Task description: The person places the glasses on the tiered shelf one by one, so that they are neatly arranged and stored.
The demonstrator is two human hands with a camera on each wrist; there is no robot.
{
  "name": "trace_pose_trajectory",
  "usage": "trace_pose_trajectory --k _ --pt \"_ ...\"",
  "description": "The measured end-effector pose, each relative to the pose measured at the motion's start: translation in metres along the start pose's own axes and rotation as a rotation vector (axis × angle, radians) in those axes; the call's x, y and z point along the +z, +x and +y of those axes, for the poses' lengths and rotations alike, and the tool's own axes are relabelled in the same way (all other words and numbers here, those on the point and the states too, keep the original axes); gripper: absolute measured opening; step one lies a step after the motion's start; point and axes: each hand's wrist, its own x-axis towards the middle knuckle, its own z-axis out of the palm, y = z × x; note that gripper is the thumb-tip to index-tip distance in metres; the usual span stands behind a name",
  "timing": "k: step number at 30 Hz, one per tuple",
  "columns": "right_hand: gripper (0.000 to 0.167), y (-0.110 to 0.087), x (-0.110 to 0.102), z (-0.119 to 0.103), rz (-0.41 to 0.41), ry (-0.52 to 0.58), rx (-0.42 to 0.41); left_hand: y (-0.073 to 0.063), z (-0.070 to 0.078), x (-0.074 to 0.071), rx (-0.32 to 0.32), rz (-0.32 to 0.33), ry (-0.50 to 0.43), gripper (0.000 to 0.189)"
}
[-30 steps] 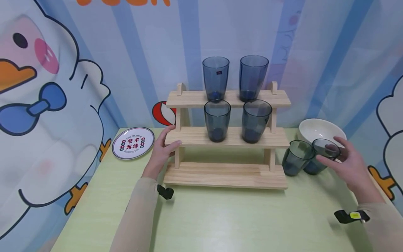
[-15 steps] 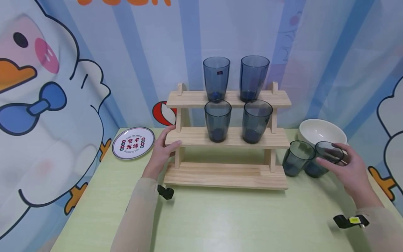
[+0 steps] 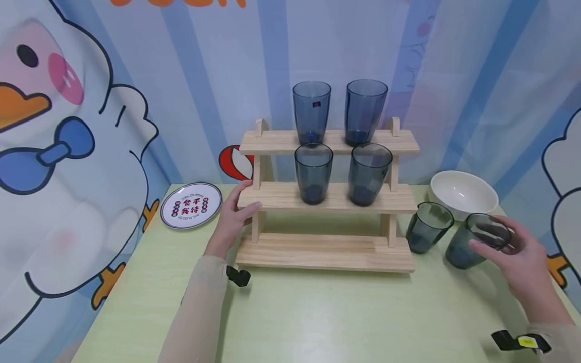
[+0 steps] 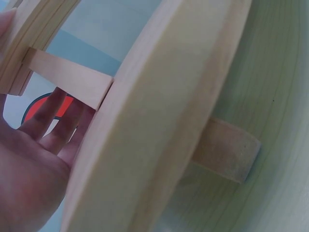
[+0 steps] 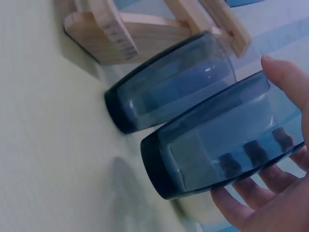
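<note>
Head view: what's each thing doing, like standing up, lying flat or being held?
Wooden shelf: standing, gripped by the left hand
Two top glasses: upright, look empty
Two middle glasses: upright, look empty
Glass beside the shelf: upright on the table
Held glass: gripped by the right hand, mouth up
Bowl: open side up
Plate: flat, printed side up

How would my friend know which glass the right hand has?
Find the three-tier wooden rack. Off its right side comes an untouched glass, then, in front of the white bowl, a see-through blue-grey glass. Of all the glasses, it alone is held, gripped by the right hand.
</note>
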Motion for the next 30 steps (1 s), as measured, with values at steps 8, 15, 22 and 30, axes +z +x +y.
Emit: trace_pose_trajectory --k 8,15,22,30 --pt "0.074 -0.019 -0.005 -0.015 -0.054 0.255 -0.212 0.0 0.0 0.0 0.004 -0.005 -0.001 0.061" --pt "0.074 -0.03 -0.003 -0.037 -0.17 0.447 -0.319 -0.001 0.002 0.001 0.005 -0.001 0.007 0.061" --pt "0.078 -0.039 0.01 -0.059 -0.258 0.418 -0.328 -0.002 0.002 0.002 -0.005 0.0 0.0 0.061" --pt "0.075 -0.04 0.033 -0.082 -0.353 0.488 -0.317 0.0 0.0 0.001 -0.004 0.002 -0.003 0.06"
